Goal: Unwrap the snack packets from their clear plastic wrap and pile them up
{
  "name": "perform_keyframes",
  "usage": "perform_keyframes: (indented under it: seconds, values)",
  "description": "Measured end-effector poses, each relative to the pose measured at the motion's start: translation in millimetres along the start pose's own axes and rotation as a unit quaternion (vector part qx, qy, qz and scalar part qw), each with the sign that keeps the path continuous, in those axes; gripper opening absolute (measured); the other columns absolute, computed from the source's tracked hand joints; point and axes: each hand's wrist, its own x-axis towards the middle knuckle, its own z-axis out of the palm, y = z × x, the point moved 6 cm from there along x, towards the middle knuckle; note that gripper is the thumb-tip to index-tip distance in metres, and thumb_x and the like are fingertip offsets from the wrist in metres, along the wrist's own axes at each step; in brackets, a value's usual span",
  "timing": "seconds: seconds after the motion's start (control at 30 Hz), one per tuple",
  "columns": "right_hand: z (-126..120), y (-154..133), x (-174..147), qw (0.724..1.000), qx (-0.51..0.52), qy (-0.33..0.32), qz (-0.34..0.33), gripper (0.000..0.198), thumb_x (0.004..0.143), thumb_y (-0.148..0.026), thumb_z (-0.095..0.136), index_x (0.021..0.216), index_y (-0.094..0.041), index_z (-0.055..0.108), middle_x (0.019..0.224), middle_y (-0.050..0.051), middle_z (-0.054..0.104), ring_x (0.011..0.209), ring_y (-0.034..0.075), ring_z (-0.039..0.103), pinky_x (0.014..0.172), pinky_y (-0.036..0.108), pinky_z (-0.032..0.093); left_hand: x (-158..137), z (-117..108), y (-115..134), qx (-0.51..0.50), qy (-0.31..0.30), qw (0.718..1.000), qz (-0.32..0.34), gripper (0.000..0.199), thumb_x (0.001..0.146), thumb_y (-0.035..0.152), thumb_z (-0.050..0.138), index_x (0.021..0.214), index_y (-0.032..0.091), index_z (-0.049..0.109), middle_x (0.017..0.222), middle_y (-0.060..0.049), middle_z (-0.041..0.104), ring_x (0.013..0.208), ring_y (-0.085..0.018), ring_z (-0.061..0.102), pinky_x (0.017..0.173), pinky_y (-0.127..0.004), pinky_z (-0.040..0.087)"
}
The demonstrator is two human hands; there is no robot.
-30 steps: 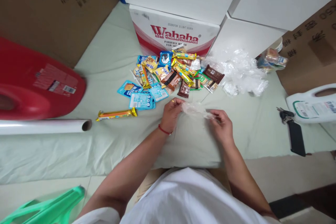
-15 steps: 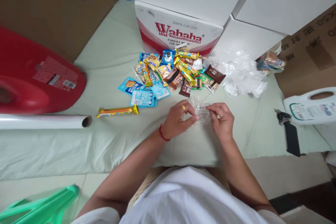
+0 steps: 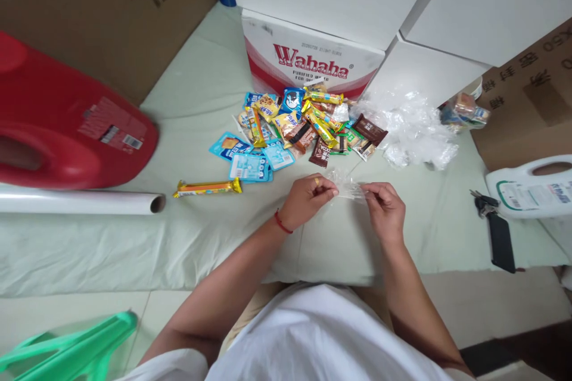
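Observation:
A small clear plastic bag [image 3: 347, 188] is stretched between my two hands, just above the cloth. My left hand [image 3: 311, 193], with a ring and a red bracelet, pinches its left side between thumb and fingers. The right side is pinched by my right hand [image 3: 385, 205]. Just beyond the bag lies a pile of wrapped snacks: yellow sticks [image 3: 320, 131], brown cocoa packets [image 3: 320, 153] and light blue packets [image 3: 250, 166]. A single yellow snack stick [image 3: 208, 187] lies apart, to the left of my left hand.
A heap of clear plastic bags [image 3: 406, 125] sits right of the snacks, before white boxes [image 3: 313, 47]. At left are a red jug [image 3: 80, 125] and a white roll [image 3: 80, 202]. At right lie keys with a black case [image 3: 500, 241] beside a white bottle [image 3: 531, 187].
My left thumb and fingers have closed on the plastic bag, and the bag is now pulled wider and tauter between my hands. The view has shifted slightly.

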Motion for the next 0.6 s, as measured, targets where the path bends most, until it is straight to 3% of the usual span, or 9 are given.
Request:
perform_keyframes:
  seconds: [0.1,0.2,0.3,0.4,0.5,0.6]
  values:
    - [-7.3,9.6,-6.0,1.000,0.009,0.004,0.018,0.019,0.091,-0.025,0.062,0.098,-0.024,0.080,0.096,0.005,0.069,0.084,0.018,0.063,0.069,0.030,0.047,3.2,-4.4,-7.4,-0.070,0.025,0.996,-0.049,0.025,0.083,0.043,0.073,0.082,0.018,0.075,0.075,-0.001,0.069,0.069,-0.013,0.058,0.065,-0.025,0.045]
    - [-14.5,20.0,-13.3,0.998,0.030,0.005,0.052,0.017,0.090,-0.027,0.065,0.098,-0.025,0.080,0.098,0.004,0.069,0.085,0.018,0.062,0.068,0.029,0.047,7.8,-13.5,-16.6,-0.150,0.089,0.981,-0.087,0.032,0.075,0.048,0.081,0.080,0.018,0.072,0.069,0.002,0.066,0.062,-0.010,0.054,0.059,-0.023,0.042]
    - [-20.9,38.6,-23.8,0.986,0.092,0.002,0.137,0.014,0.086,-0.030,0.071,0.095,-0.024,0.079,0.090,0.002,0.068,0.075,0.015,0.059,0.066,0.028,0.046,12.9,-25.5,-26.3,-0.220,0.161,0.955,-0.114,0.038,0.067,0.049,0.086,0.075,0.018,0.066,0.057,0.007,0.053,0.049,-0.006,0.040,0.048,-0.021,0.030]
    - [-27.4,61.8,-39.0,0.957,0.164,0.000,0.240,0.018,0.078,-0.034,0.079,0.092,-0.022,0.078,0.079,-0.001,0.066,0.061,0.011,0.051,0.059,0.026,0.043,16.2,-35.7,-34.8,-0.264,0.209,0.932,-0.136,0.040,0.062,0.046,0.088,0.074,0.019,0.061,0.055,0.009,0.048,0.044,-0.004,0.035,0.042,-0.020,0.025]
    - [-37.3,79.0,-53.2,0.939,0.183,-0.012,0.293,0.027,0.071,-0.039,0.084,0.089,-0.020,0.077,0.082,0.002,0.068,0.060,0.011,0.050,0.056,0.026,0.043,16.3,-40.2,-40.3,-0.279,0.226,0.920,-0.158,0.039,0.061,0.043,0.088,0.075,0.020,0.059,0.056,0.010,0.046,0.041,-0.004,0.033,0.040,-0.019,0.022]
    - [-47.4,85.5,-60.8,0.948,0.105,-0.067,0.292,0.035,0.076,-0.047,0.080,0.097,-0.020,0.077,0.087,0.005,0.068,0.065,0.014,0.053,0.059,0.030,0.048,15.4,-37.6,-42.1,-0.279,0.217,0.919,-0.176,0.038,0.060,0.041,0.088,0.074,0.020,0.060,0.054,0.010,0.047,0.041,-0.003,0.034,0.040,-0.018,0.022]
